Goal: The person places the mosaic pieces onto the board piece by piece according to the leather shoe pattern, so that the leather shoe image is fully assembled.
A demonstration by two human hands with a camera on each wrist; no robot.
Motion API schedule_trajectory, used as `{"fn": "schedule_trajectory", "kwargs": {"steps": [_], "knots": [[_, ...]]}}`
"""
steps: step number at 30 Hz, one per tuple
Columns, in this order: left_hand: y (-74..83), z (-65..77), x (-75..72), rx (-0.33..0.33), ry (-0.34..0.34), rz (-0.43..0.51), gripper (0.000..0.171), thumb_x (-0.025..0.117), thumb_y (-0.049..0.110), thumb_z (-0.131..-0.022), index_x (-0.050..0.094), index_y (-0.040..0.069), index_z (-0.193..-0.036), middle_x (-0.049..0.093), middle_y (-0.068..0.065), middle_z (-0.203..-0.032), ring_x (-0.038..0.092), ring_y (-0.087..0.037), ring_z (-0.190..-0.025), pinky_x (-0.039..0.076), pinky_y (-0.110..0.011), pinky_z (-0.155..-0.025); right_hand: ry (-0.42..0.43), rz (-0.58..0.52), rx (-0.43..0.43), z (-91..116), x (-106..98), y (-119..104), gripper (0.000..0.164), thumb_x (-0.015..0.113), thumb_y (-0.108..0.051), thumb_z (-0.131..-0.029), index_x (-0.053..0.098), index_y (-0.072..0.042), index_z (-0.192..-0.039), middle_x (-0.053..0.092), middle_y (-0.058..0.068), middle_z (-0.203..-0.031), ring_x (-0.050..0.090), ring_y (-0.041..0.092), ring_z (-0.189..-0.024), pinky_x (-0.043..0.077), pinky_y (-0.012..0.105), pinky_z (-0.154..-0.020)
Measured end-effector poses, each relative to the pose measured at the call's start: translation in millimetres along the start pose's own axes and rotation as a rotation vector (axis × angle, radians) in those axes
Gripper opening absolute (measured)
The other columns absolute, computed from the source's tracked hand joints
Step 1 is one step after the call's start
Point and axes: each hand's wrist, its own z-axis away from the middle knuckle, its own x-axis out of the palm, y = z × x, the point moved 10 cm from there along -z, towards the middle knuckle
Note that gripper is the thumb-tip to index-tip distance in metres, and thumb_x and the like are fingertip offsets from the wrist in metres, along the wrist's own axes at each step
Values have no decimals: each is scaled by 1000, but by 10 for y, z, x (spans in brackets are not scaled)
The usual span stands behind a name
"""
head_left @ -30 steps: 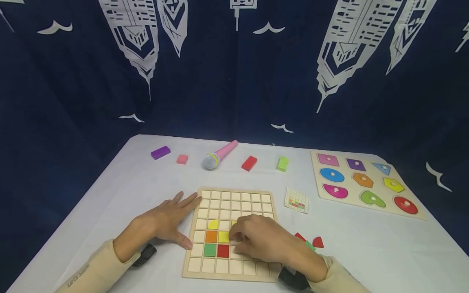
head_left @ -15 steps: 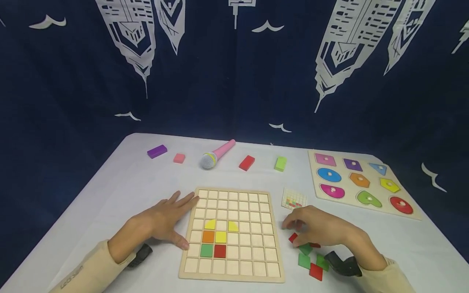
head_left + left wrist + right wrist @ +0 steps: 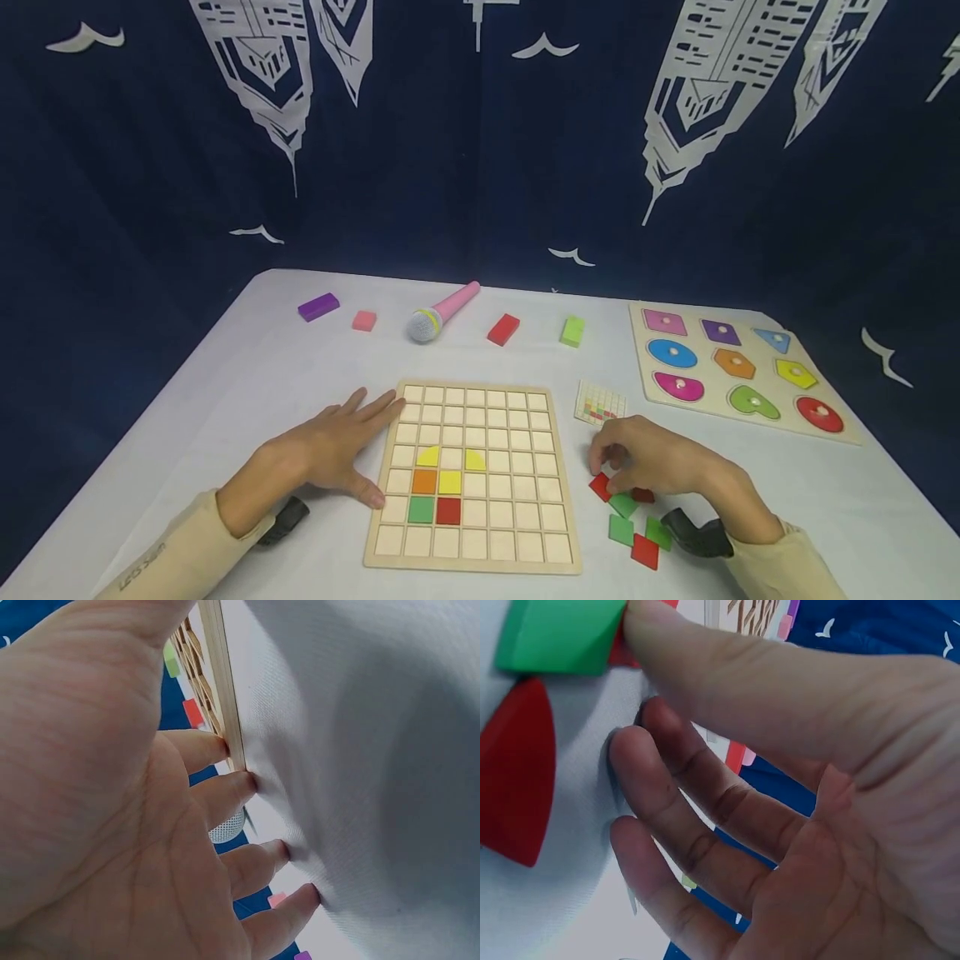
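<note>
A wooden grid board [image 3: 472, 569] lies on the white table and holds two yellow quarter-round tiles [image 3: 428, 457], an orange [image 3: 423, 481], a yellow, a green [image 3: 421, 509] and a red tile [image 3: 448, 510]. My left hand [image 3: 337, 446] lies flat on the cloth, fingers straight against the board's left edge [image 3: 221, 690]. My right hand [image 3: 637, 467] hovers over several loose red and green tiles [image 3: 621, 530] right of the board. In the right wrist view its thumb touches a green tile [image 3: 559, 636], its fingers rest on the cloth, and a red curved tile [image 3: 517, 772] lies beside them.
A small pattern card [image 3: 600, 404] lies beyond my right hand. A shape peg puzzle [image 3: 738, 371] sits at the far right. Along the back lie a purple block [image 3: 318, 306], pink block [image 3: 363, 320], pink microphone [image 3: 442, 312], red block [image 3: 503, 329] and green block [image 3: 572, 331].
My right hand left the board, where a second yellow quarter-round tile now shows, and moved right onto the loose tiles. The left hand stayed put.
</note>
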Motion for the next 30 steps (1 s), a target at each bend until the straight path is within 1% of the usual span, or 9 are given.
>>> {"fn": "schedule_trajectory", "kwargs": {"steps": [7,14,16,19,22,26,30], "knots": [[-1,3,-22,4,9,5,126,87,56,-62,22,13,-160,16,-10,-169,9,-49,-152,17,-65,-121,4,10,-11,-2,-8,-32,26,84,-7,-76,68,-23,-87,57,-3,-83,53,16,-80,49,23,-59],[-5,3,-3,-6,-1,-5,127,88,56,-60,23,14,-160,16,-8,-169,9,-48,-152,19,-66,-120,-25,-9,-54,3,42,-51,23,83,-7,-77,65,-20,-82,56,-5,-72,53,12,-66,47,24,-53],[-6,1,-3,-6,0,-10,127,88,57,-60,23,14,-160,16,-8,-169,10,-48,-152,19,-66,-120,-26,4,-57,0,48,-50,23,84,-9,-77,65,-21,-82,56,-6,-71,53,11,-65,47,24,-54],[-11,-2,6,-7,2,-13,127,87,57,-60,23,13,-160,16,-8,-169,10,-48,-152,19,-66,-120,-27,34,-56,8,51,-56,24,84,-10,-76,64,-22,-81,55,-7,-71,52,11,-68,45,23,-57],[-7,-6,19,-4,0,-9,126,87,57,-61,23,13,-160,15,-9,-169,9,-48,-153,18,-65,-120,-43,48,-42,32,61,-78,25,84,-12,-78,61,-22,-80,53,-7,-70,52,10,-68,44,23,-57],[-3,-16,28,-4,-1,-13,126,86,57,-62,22,14,-161,15,-9,-169,8,-47,-153,17,-65,-121,-62,71,-61,62,68,-196,24,81,-14,-82,59,-24,-80,52,-9,-68,52,7,-65,43,21,-57],[-6,-20,27,-9,0,-9,126,88,55,-61,22,14,-161,15,-8,-169,9,-48,-152,18,-66,-120,-60,111,-142,71,69,-429,22,77,-18,-87,58,-25,-80,48,-12,-67,49,2,-65,42,20,-59]]}}
